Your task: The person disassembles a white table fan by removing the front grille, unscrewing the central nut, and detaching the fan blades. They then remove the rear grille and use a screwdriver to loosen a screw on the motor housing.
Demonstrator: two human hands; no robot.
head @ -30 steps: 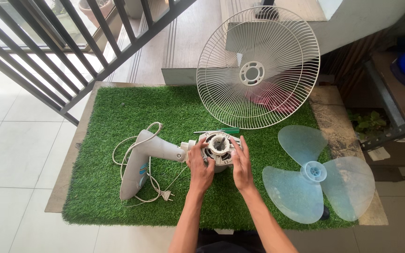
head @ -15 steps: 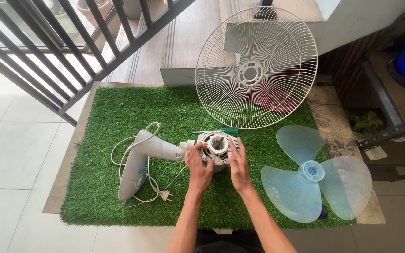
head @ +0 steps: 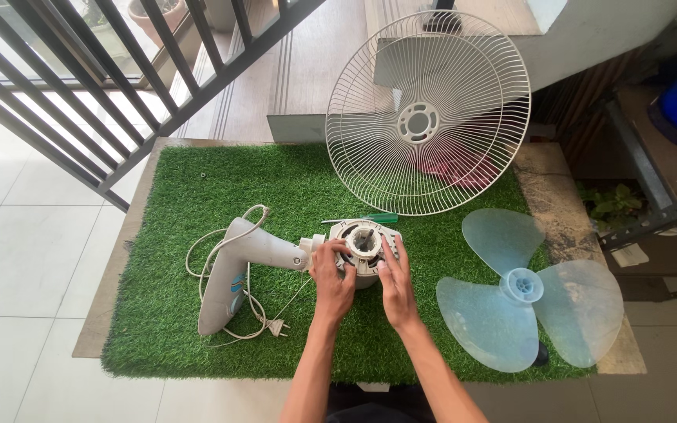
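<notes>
The fan motor (head: 363, 249) lies near the middle of the frame, on the green mat (head: 197, 180). It looks heavy and hard, with a smooth round plastic shell that could slip. The thin shaft sticking up in the middle looks easy to bend, so the sides of the shell seem the best place to hold. The left hand (head: 332, 276) cups the left side, fingers bent around the rim. The right hand (head: 396, 276) lies on the right side, fingers flat and close together. Both arms come up from the bottom of the frame. The neck (head: 233, 270) and cord (head: 256, 313) lie to the left, the blades (head: 530, 288) to the right.
</notes>
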